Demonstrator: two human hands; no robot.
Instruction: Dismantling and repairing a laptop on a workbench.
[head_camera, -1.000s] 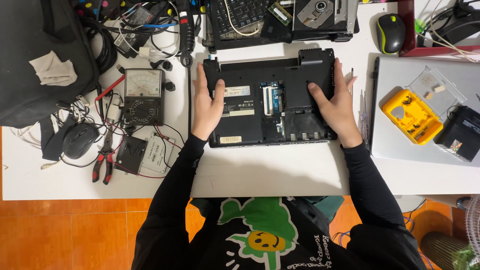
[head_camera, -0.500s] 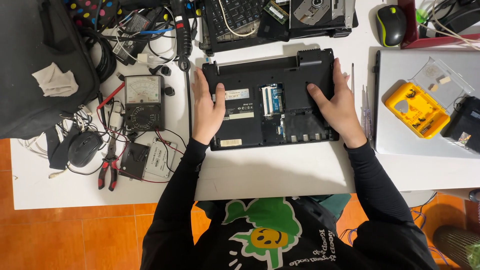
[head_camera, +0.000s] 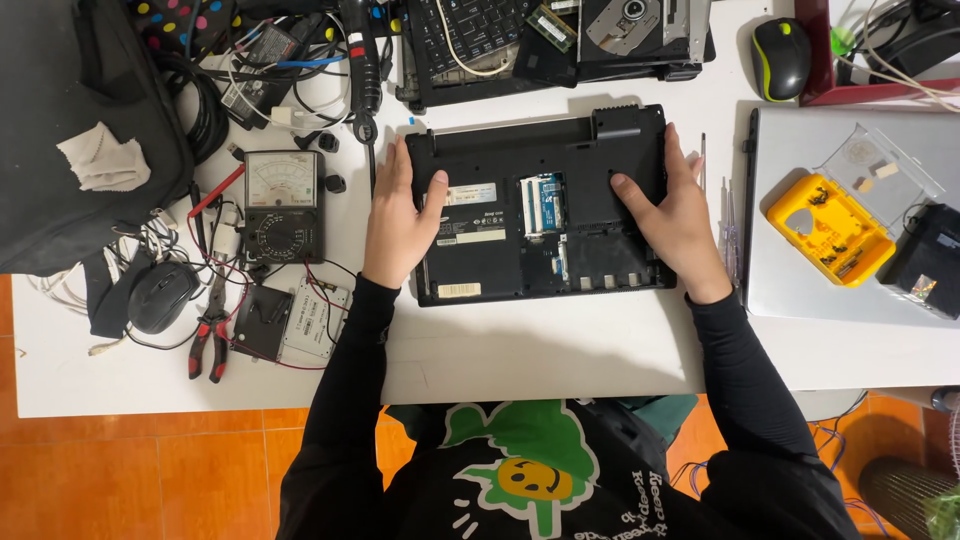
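Laptop (head_camera: 540, 210) upside down on tabletop (head_camera: 560, 350), under both palms. Left hand (head_camera: 398, 215) flat on its left end, fingers spread, gripping nothing. Right hand (head_camera: 675, 215) likewise, right end. Multimeter (head_camera: 283, 205) just left of left fingers; screwdrivers (head_camera: 728, 215) just beyond right fingers.

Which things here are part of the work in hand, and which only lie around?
In hand: upturned black laptop, left hand, right hand.

Lying about: analog multimeter, red-handled pliers, two computer mice, yellow bit case, silver laptop, screwdrivers.
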